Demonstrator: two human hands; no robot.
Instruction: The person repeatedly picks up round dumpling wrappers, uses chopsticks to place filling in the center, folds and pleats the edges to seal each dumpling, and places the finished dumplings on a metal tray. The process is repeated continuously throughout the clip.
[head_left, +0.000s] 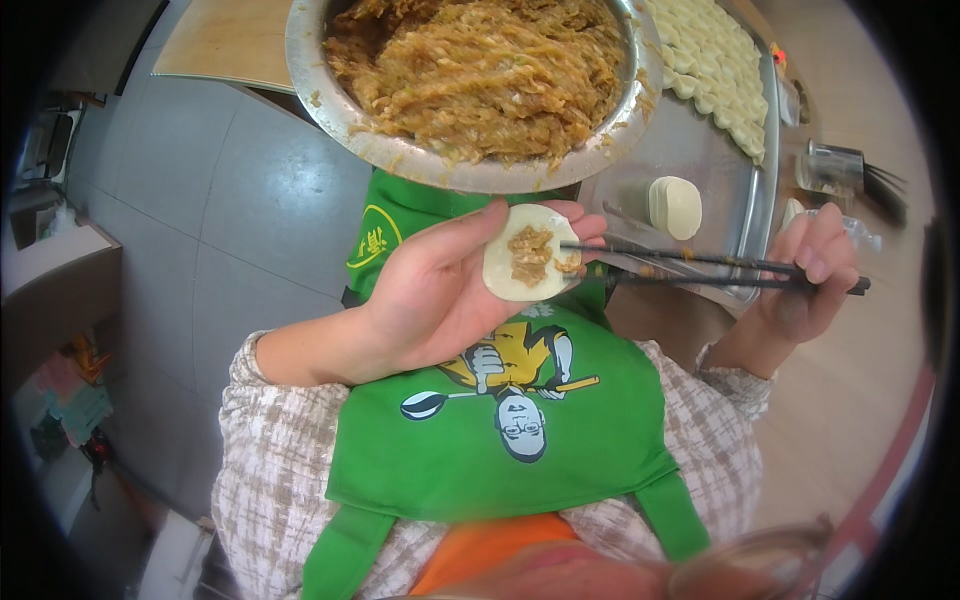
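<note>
On the palm and fingers of my left hand (427, 292) rests a round dumpling wrapper (499, 274), its rim under my thumb tip. A lump of minced filling (530, 257) sits at the wrapper's middle, with a smaller bit near its right edge. My right hand (814, 277) grips a pair of black chopsticks (697, 259), whose tips reach the wrapper's right side by that smaller bit. Just beyond my left hand is a wide metal bowl (465, 178) heaped with the same kind of filling (487, 75). A short stack of wrappers (675, 208) stands to the right.
A metal tray (626, 142) lies at the right, with rows of folded dumplings (712, 67) at its far end. Past its edge are a metal cup (832, 166) and a dark-handled utensil (885, 195). A wooden board (225, 41) is at the back left above the tiled floor (262, 180).
</note>
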